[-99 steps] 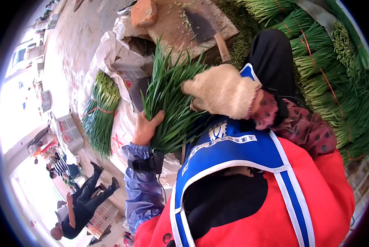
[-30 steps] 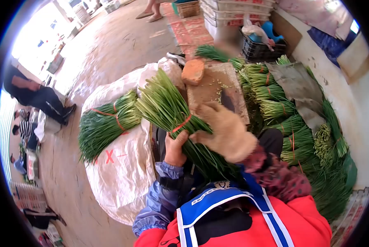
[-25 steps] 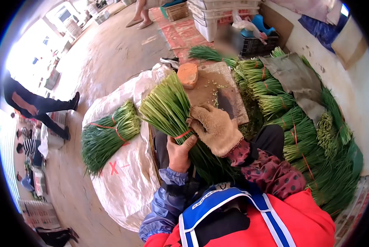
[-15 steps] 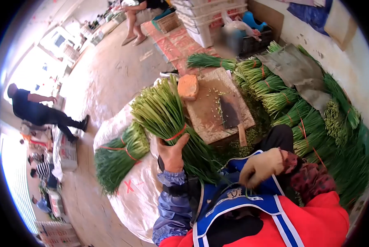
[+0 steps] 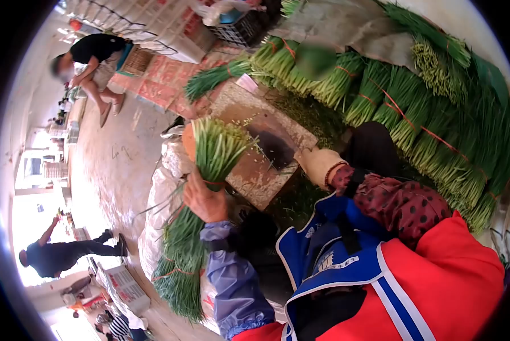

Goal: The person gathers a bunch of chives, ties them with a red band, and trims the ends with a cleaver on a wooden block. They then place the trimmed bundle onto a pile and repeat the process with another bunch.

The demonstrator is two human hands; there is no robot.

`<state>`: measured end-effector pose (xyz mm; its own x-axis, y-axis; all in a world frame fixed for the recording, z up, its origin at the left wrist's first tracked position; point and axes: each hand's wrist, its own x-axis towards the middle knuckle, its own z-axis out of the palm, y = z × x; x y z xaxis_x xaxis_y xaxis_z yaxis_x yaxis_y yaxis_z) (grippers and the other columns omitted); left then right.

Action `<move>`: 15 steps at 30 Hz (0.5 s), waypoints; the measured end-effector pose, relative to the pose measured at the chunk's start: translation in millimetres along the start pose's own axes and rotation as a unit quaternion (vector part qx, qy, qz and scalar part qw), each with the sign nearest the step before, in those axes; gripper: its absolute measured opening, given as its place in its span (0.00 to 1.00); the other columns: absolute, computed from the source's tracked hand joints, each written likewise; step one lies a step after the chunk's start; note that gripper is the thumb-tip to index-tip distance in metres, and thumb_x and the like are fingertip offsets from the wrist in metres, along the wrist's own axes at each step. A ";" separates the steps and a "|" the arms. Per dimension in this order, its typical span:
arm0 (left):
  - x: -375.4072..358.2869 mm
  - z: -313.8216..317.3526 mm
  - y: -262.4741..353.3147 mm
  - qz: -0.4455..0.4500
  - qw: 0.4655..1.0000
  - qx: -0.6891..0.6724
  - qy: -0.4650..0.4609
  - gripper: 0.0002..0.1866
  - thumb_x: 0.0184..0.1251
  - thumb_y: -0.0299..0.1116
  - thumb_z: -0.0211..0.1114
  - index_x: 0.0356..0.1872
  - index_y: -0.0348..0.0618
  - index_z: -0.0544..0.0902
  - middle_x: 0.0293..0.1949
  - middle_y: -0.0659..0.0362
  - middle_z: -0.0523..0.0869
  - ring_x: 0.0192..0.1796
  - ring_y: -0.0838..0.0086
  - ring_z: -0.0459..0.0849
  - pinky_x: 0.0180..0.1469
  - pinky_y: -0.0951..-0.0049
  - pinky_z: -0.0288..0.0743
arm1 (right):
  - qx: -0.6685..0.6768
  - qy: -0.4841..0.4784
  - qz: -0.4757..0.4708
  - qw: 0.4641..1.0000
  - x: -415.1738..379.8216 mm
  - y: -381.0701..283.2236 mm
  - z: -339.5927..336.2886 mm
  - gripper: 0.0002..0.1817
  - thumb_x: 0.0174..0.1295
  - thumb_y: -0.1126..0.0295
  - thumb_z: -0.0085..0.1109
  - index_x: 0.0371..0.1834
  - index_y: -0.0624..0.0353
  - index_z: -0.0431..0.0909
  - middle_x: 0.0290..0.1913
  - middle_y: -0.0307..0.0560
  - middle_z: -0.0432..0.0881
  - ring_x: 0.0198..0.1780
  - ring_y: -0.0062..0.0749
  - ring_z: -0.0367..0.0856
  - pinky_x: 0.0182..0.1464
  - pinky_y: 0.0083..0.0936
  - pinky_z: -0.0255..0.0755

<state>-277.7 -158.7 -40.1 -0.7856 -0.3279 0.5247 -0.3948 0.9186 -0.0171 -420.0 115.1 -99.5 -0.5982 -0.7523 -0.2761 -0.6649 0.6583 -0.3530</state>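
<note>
My bare left hand (image 5: 205, 199) is wrapped round a banded bundle of green stalks (image 5: 218, 149), cut ends up, over the left side of the cutting board (image 5: 232, 111). Gloved, my right hand (image 5: 318, 163) is closed at the handle end of the cleaver (image 5: 275, 149), whose dark blade lies on the board among small cut bits. Behind the held bundle an orange block (image 5: 188, 142) shows in part. Below my left hand, another banded bundle (image 5: 178, 273) rests on the white sack (image 5: 152, 213).
Many banded bundles (image 5: 403, 108) are piled at the right, partly under a grey cloth (image 5: 351, 28). A black crate (image 5: 238, 31) stands behind the board. One person (image 5: 96, 57) sits at the upper left; another (image 5: 67, 253) is at the lower left.
The view has turned. My right hand has gone from the apron to the cleaver's handle. The bundle in my left hand now stands more upright, nearer the board.
</note>
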 end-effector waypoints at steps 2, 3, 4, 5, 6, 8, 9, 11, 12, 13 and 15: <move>-21.3 42.9 8.9 -0.025 0.997 -0.007 -0.066 0.47 0.40 0.38 0.78 0.69 0.44 0.70 0.57 0.54 0.79 0.56 0.54 0.76 0.59 0.53 0.66 | 0.011 -0.036 0.059 0.998 11.1 -7.9 1.4 0.23 0.56 0.71 0.60 0.57 0.64 0.73 0.49 0.59 0.83 0.49 0.54 0.85 0.46 0.44 0.81; -32.8 63.6 12.4 -0.046 0.993 -0.009 -0.109 0.48 0.39 0.37 0.78 0.69 0.43 0.70 0.58 0.54 0.78 0.57 0.54 0.75 0.60 0.53 0.65 | 0.017 -0.061 0.109 0.992 16.7 -10.4 1.5 0.21 0.61 0.71 0.57 0.58 0.62 0.72 0.53 0.59 0.81 0.52 0.55 0.83 0.47 0.44 0.81; -45.8 83.8 14.6 -0.068 0.981 0.011 -0.181 0.49 0.39 0.38 0.80 0.69 0.43 0.69 0.60 0.55 0.77 0.59 0.55 0.74 0.61 0.53 0.63 | -0.003 -0.023 0.090 0.996 25.3 -4.1 20.9 0.24 0.59 0.71 0.59 0.59 0.64 0.70 0.51 0.60 0.81 0.50 0.55 0.84 0.45 0.44 0.81; -56.7 95.9 21.4 -0.078 0.971 -0.002 -0.227 0.53 0.38 0.38 0.81 0.72 0.43 0.66 0.63 0.54 0.74 0.61 0.55 0.72 0.61 0.52 0.62 | -0.003 -0.033 0.092 0.995 30.4 -6.6 19.6 0.24 0.59 0.71 0.59 0.59 0.64 0.70 0.51 0.60 0.81 0.50 0.55 0.84 0.45 0.44 0.81; -65.0 103.1 25.3 -0.108 0.965 -0.011 -0.237 0.56 0.37 0.38 0.81 0.74 0.43 0.62 0.65 0.53 0.73 0.62 0.54 0.71 0.62 0.51 0.62 | -0.018 -0.033 0.116 0.992 37.1 -13.0 11.9 0.28 0.54 0.72 0.62 0.60 0.66 0.70 0.53 0.60 0.81 0.49 0.55 0.85 0.45 0.43 0.82; -67.0 104.4 32.2 -0.139 0.957 -0.019 -0.255 0.59 0.37 0.38 0.82 0.76 0.42 0.58 0.67 0.52 0.71 0.64 0.53 0.69 0.62 0.51 0.62 | -0.036 0.026 0.135 0.990 45.9 -12.5 13.2 0.32 0.50 0.73 0.64 0.61 0.69 0.69 0.51 0.62 0.83 0.47 0.54 0.86 0.43 0.42 0.82; -52.2 88.2 39.0 -0.150 0.937 -0.006 -0.314 0.62 0.36 0.38 0.83 0.77 0.41 0.54 0.68 0.51 0.69 0.65 0.51 0.68 0.63 0.51 0.61 | -0.034 0.017 0.137 0.990 51.3 -11.8 11.7 0.32 0.50 0.73 0.64 0.61 0.69 0.69 0.51 0.62 0.83 0.47 0.54 0.86 0.43 0.42 0.82; -32.8 78.6 42.6 -0.165 0.911 0.009 -0.378 0.66 0.35 0.38 0.83 0.78 0.40 0.51 0.70 0.50 0.67 0.66 0.50 0.67 0.64 0.51 0.61 | 0.025 -0.083 0.145 0.986 65.0 -7.4 -0.2 0.31 0.51 0.72 0.64 0.61 0.69 0.69 0.47 0.64 0.84 0.48 0.52 0.86 0.42 0.43 0.82; -24.3 81.7 39.8 -0.115 0.936 -0.049 -0.328 0.67 0.34 0.39 0.84 0.78 0.39 0.50 0.70 0.49 0.66 0.66 0.49 0.67 0.65 0.50 0.61 | 0.034 -0.081 0.161 0.983 69.1 -5.2 1.1 0.29 0.51 0.71 0.64 0.59 0.69 0.70 0.43 0.65 0.85 0.48 0.52 0.86 0.44 0.45 0.81; -17.0 87.1 39.4 -0.065 0.954 -0.108 -0.273 0.69 0.32 0.41 0.85 0.78 0.39 0.49 0.71 0.48 0.65 0.67 0.48 0.66 0.65 0.49 0.61 | 0.034 -0.087 0.161 0.983 70.5 -2.7 -0.2 0.29 0.51 0.71 0.64 0.59 0.69 0.70 0.43 0.65 0.85 0.48 0.52 0.86 0.44 0.45 0.81; -4.4 103.1 45.8 -0.073 0.952 -0.174 -0.242 0.70 0.30 0.42 0.86 0.78 0.39 0.50 0.70 0.47 0.65 0.67 0.47 0.66 0.66 0.49 0.61 | 0.116 -0.061 0.149 0.980 71.6 3.8 -6.8 0.26 0.52 0.71 0.65 0.55 0.68 0.72 0.45 0.64 0.85 0.48 0.55 0.86 0.47 0.45 0.80</move>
<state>-341.4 -137.9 -131.0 -0.8950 -0.4437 0.0453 -0.4011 0.8451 0.3533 -468.4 63.9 -114.5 -0.6834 -0.5350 -0.4967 -0.3414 0.8357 -0.4302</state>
